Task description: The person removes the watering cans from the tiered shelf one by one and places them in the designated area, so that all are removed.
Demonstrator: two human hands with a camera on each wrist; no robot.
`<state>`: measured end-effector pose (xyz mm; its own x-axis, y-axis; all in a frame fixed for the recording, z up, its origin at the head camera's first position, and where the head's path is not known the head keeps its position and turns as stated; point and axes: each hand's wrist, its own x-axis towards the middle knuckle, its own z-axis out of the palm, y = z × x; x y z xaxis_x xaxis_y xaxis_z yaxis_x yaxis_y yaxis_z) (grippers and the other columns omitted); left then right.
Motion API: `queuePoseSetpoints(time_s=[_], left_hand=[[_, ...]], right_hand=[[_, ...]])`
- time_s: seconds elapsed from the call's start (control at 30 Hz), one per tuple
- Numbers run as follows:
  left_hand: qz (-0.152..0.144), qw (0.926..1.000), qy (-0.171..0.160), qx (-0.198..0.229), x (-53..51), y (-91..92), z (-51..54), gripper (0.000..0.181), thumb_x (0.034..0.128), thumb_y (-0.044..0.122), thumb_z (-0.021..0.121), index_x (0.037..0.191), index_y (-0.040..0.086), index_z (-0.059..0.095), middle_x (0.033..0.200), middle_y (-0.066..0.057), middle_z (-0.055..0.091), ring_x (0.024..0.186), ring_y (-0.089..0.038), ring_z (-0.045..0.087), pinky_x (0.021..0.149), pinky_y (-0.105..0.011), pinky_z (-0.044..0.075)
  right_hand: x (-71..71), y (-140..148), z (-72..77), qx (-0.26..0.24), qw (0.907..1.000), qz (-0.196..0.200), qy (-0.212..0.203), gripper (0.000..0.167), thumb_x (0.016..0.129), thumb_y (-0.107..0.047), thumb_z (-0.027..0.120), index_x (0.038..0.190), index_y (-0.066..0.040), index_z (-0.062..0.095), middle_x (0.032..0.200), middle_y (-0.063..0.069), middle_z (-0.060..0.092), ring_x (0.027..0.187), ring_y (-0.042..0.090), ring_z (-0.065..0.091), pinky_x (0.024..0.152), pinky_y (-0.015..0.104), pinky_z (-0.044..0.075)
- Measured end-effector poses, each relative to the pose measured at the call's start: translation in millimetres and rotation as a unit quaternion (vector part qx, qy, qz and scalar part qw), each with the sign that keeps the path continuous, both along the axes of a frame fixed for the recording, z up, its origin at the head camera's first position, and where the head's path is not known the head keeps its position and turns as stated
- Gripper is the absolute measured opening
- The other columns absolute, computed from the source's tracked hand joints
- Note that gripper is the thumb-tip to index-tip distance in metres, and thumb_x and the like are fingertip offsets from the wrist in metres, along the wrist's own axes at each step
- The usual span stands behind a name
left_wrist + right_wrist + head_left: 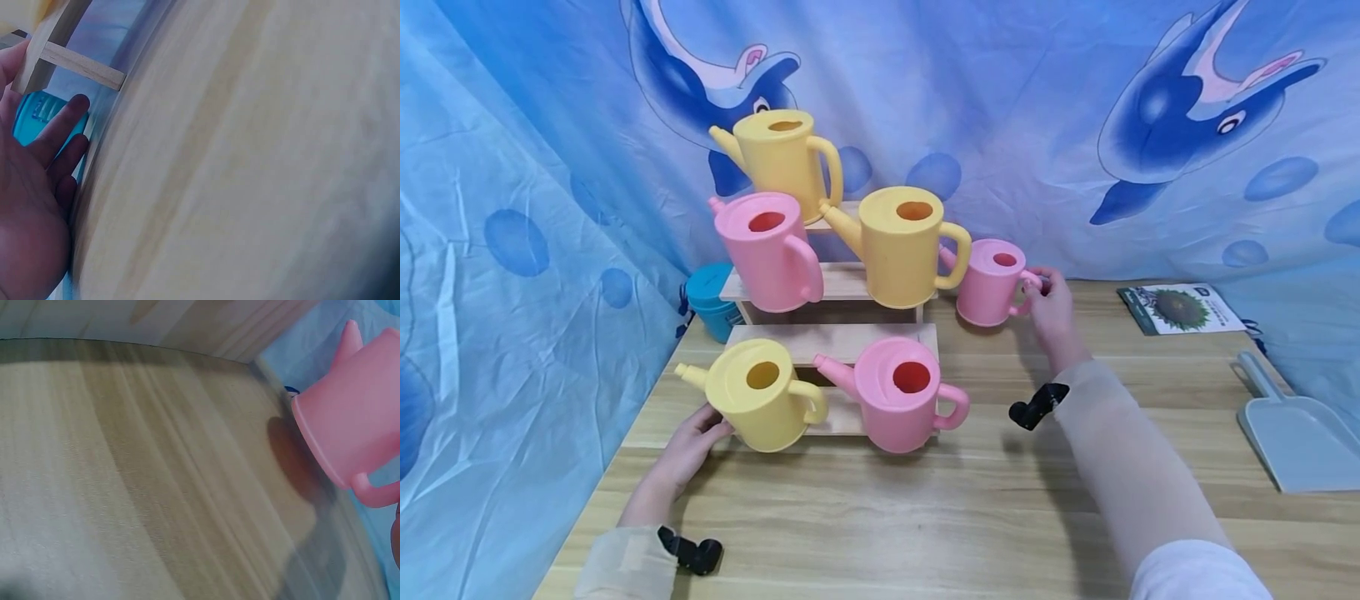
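My right hand [1051, 312] pinches the handle of a small pink watering can [988, 283], right of the wooden stepped rack [880, 340]; the right wrist view shows this can [356, 406] tilted above the table. At the rack's lower left, my left hand [688, 450] is beside a yellow can [763, 400]; in the left wrist view the thumb of that hand [31, 187] touches the rack's edge [37, 56], other fingers loosely extended. A pink can [898, 400] stands at lower right. Higher up stand a pink can [767, 258], a yellow can [901, 250] and a top yellow can [782, 162].
A teal container [713, 304] stands behind the rack at left. To the right lie a seed packet [1187, 308] and a grey dustpan [1303, 437] on the wooden table [880, 533]. A blue dolphin curtain [1000, 100] hangs behind and at the left.
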<state>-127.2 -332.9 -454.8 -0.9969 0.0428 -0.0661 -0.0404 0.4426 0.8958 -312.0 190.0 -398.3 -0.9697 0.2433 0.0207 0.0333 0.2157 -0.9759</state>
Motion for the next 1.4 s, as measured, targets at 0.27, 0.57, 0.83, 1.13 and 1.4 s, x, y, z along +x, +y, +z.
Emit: queuePoseSetpoints(time_s=[0.27, 0.57, 0.83, 1.13, 1.4], left_hand=[[0.005, 0.9999, -0.006, -0.008, -1.0, -0.9, -1.3, 0.055, 0.0953, 0.027, 0.055, 0.140, 0.000, 0.037, 0.144, -0.024, 0.033, 0.132, -0.038, 0.026, 0.104, -0.056, 0.021], [0.014, 0.9998, -0.009, -0.013, 0.4, 1.4, 0.3, 0.052, 0.0954, 0.024, 0.054, 0.139, 0.000, 0.039, 0.142, -0.023, 0.037, 0.129, -0.034, 0.031, 0.102, -0.051, 0.025], [0.014, 0.9997, -0.008, -0.017, 0.7, 0.1, -0.7, 0.052, 0.0953, 0.028, 0.055, 0.136, -0.001, 0.041, 0.141, -0.022, 0.038, 0.128, -0.034, 0.032, 0.102, -0.043, 0.028], [0.005, 0.9998, 0.012, -0.012, 0.3, 1.1, -3.4, 0.047, 0.0952, 0.025, 0.055, 0.134, 0.000, 0.046, 0.135, -0.018, 0.045, 0.115, -0.005, 0.041, 0.089, -0.015, 0.034], [0.007, 0.9998, 0.013, -0.010, 0.5, -0.5, -5.1, 0.048, 0.0954, 0.027, 0.055, 0.134, 0.000, 0.045, 0.138, -0.019, 0.043, 0.114, -0.001, 0.039, 0.088, -0.011, 0.033]], right_hand=[[-0.5, -4.1, -14.3, -0.014, 0.9996, -0.011, 0.021, 0.031, 0.098, -0.012, 0.047, 0.129, -0.006, 0.046, 0.108, 0.011, 0.049, 0.103, 0.029, 0.048, 0.088, 0.039, 0.047], [1.1, -9.1, -24.3, -0.040, 0.9991, -0.011, 0.007, 0.033, 0.098, -0.014, 0.048, 0.130, -0.008, 0.046, 0.113, 0.013, 0.048, 0.105, 0.030, 0.047, 0.090, 0.041, 0.045], [-0.9, -13.6, -24.2, -0.046, 0.9988, -0.004, -0.015, 0.036, 0.096, -0.019, 0.052, 0.132, -0.014, 0.046, 0.117, 0.009, 0.046, 0.109, 0.028, 0.044, 0.091, 0.039, 0.046], [0.6, -17.5, -29.6, -0.033, 0.9994, -0.003, 0.001, 0.035, 0.097, -0.018, 0.052, 0.131, -0.012, 0.049, 0.109, 0.009, 0.049, 0.100, 0.033, 0.051, 0.086, 0.041, 0.048], [-2.0, -27.1, -31.2, -0.044, 0.9989, 0.009, 0.013, 0.034, 0.097, -0.013, 0.050, 0.131, -0.011, 0.048, 0.117, 0.017, 0.049, 0.102, 0.034, 0.049, 0.087, 0.045, 0.047]])
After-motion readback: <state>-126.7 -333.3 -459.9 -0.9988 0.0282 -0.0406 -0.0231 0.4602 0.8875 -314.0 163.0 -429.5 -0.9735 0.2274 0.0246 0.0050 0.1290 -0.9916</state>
